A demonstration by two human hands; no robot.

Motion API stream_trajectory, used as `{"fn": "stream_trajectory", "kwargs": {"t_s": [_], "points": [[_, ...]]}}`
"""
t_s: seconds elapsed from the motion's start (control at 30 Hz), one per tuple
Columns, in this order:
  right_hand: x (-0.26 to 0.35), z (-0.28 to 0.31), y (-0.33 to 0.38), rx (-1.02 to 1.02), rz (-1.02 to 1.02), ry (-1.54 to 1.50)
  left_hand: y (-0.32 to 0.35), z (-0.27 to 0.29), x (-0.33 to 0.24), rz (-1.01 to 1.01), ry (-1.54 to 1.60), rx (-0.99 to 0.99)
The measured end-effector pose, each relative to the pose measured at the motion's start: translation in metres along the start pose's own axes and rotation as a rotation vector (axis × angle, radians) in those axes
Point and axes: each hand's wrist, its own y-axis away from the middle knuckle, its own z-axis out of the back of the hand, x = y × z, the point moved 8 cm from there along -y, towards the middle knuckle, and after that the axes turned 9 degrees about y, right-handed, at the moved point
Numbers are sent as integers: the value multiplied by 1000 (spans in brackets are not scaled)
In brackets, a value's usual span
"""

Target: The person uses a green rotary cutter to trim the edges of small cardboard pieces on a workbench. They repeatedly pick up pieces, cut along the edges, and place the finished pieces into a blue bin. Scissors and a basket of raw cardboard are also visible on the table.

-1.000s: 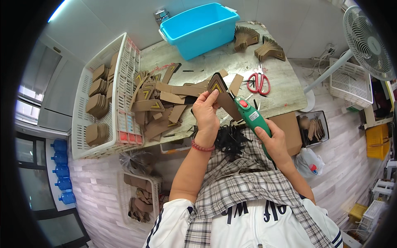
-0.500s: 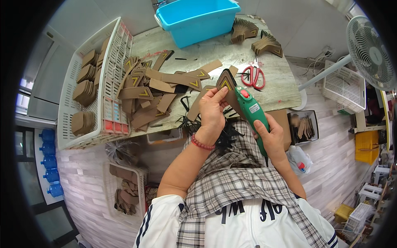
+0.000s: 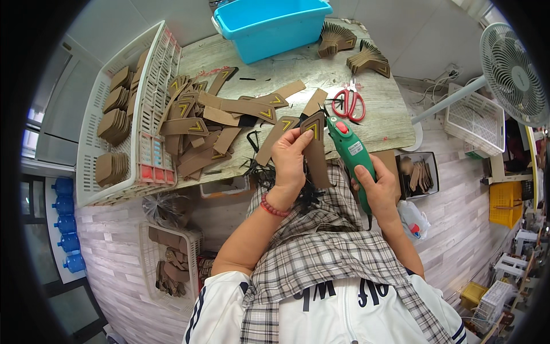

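My left hand pinches a brown strip between thumb and fingers. The strip has a yellow V mark near its angled upper end and hangs down over my lap. Wrapped in my right hand is a green handheld electric cutter with a red button. Its head points up and away, close beside the strip's right edge, with a thin dark strand near the tip. Left of my hands, similar brown strips lie in a loose heap on the worktable. Black offcuts rest on my checked apron.
Red-handled scissors lie right of the strips. Fanned stacks of brown pieces stand behind them, near a blue tub. At left is a white crate holding stacked brown pieces. A fan stands at right.
The strip has turned more upright and shifted slightly down, and a small gap shows between it and the cutter. My left hand has moved a little left and down with it.
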Motion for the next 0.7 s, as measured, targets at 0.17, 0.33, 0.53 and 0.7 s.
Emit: {"fn": "stream_trajectory", "kwargs": {"t_s": [0.17, 0.33, 0.53, 0.7], "points": [[-5, 1, 2, 33, 7, 8, -6, 1, -17, -84, -41, 12], [-3, 1, 3, 43, 12, 4, -9, 2, -24, -114, -137, 51], [-5, 0, 4, 54, 20, 18, -11, 1, -32, -146, -193, 85], [-5, 0, 4, 60, 7, 22, -13, -1, -35, -176, -246, 106]]}}
